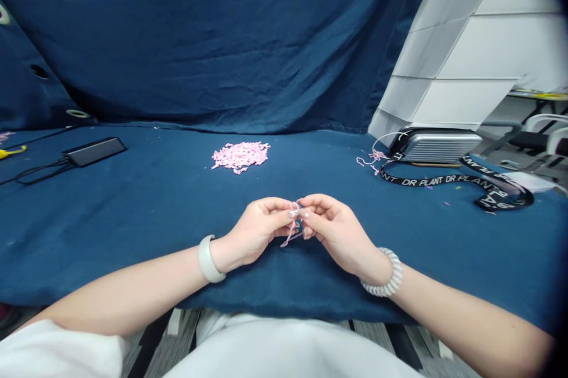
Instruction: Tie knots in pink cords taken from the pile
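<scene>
Just above the front part of the blue cloth, my left hand (260, 224) and my right hand (335, 227) meet with their fingertips together. Between them is a thin pink strand (290, 235), pinched by the thumb and fingers of both hands. A loop of it hangs below the fingertips. The exact spot where the strand is gripped is partly hidden by the fingers. Beyond the hands lies a pile of small pink pieces (241, 156), apart from both hands.
A blue cloth (155, 206) covers the table and hangs behind it. On the left lies a dark box-shaped device (95, 151) with black cables. To the right are a silver case (444, 147), a black lettered strap (421, 180) and loose pink strands (377, 156).
</scene>
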A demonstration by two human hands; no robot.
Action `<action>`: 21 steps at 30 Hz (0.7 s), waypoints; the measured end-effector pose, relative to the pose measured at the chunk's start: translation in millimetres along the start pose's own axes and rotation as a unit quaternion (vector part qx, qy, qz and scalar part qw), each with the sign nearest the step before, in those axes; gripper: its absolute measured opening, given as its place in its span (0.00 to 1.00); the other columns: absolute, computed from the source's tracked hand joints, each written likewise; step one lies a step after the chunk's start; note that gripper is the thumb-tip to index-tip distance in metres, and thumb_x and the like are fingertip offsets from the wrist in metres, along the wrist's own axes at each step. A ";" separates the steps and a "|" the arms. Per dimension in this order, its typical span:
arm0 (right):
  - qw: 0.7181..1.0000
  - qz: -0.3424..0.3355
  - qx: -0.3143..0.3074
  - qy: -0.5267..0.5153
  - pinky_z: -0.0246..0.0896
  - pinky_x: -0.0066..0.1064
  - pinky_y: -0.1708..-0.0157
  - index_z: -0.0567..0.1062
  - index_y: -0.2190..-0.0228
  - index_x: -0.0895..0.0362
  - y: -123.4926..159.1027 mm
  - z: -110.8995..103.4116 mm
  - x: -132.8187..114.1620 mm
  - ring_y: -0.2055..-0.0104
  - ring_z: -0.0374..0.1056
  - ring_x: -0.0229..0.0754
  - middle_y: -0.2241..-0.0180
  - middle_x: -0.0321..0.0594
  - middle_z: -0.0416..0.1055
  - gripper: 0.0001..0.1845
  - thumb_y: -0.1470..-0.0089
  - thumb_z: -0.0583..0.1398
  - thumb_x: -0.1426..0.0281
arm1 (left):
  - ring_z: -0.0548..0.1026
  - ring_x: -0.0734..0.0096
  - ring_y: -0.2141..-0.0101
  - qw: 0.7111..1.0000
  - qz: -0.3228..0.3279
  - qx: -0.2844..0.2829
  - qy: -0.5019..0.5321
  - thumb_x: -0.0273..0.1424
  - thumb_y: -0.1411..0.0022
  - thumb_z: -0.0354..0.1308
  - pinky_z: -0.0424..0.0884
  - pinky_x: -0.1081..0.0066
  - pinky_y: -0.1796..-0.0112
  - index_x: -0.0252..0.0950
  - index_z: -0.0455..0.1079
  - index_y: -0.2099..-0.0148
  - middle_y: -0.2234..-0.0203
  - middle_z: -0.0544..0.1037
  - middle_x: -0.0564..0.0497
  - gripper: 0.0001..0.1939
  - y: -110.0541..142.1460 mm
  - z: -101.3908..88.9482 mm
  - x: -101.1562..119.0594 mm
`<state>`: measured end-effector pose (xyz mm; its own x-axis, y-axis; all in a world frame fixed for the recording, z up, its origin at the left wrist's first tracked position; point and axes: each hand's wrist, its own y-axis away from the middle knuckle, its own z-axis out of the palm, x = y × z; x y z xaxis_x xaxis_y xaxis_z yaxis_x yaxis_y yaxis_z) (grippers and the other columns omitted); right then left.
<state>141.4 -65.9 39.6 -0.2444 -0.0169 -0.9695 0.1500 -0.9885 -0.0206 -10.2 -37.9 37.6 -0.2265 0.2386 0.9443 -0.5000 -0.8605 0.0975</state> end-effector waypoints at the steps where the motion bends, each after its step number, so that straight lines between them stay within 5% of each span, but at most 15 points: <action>1: 1.000 -0.001 -0.008 -0.006 0.60 0.20 0.76 0.67 0.63 0.60 0.2 -0.1 -0.1 0.79 0.62 0.27 0.78 0.32 0.64 0.20 0.59 0.64 0.66 | 0.73 0.77 0.72 1.000 -0.003 -0.009 0.004 0.35 0.52 0.62 0.70 0.74 0.67 0.34 0.69 0.66 0.73 0.75 0.52 0.12 0.2 0.1 -0.1; 11: 0.985 0.095 -0.106 -0.099 0.56 0.21 0.77 0.63 0.55 0.54 -0.5 -4.1 0.1 0.80 0.56 0.24 0.78 0.29 0.60 0.26 0.57 0.63 0.70 | 0.75 0.72 0.72 0.995 -0.003 -0.102 0.009 0.33 0.47 0.56 0.68 0.75 0.69 0.30 0.70 0.62 0.74 0.76 0.46 0.12 3.8 3.1 3.5; 21: 0.984 0.121 -0.108 -0.073 0.43 0.19 0.83 0.62 0.55 0.54 2.0 -3.1 -0.4 0.84 0.48 0.21 0.78 0.28 0.58 0.25 0.56 0.63 0.67 | 0.72 0.78 0.72 0.993 -0.054 -0.101 0.007 0.35 0.52 0.62 0.65 0.76 0.67 0.32 0.71 0.63 0.73 0.75 0.49 0.14 0.5 -3.6 0.1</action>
<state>144.7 -67.4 39.2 -0.3099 -0.2840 -0.9074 0.4167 -0.8984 0.1389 -13.5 -36.8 36.6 -0.1731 0.3317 0.9273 -0.6786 -0.7226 0.1318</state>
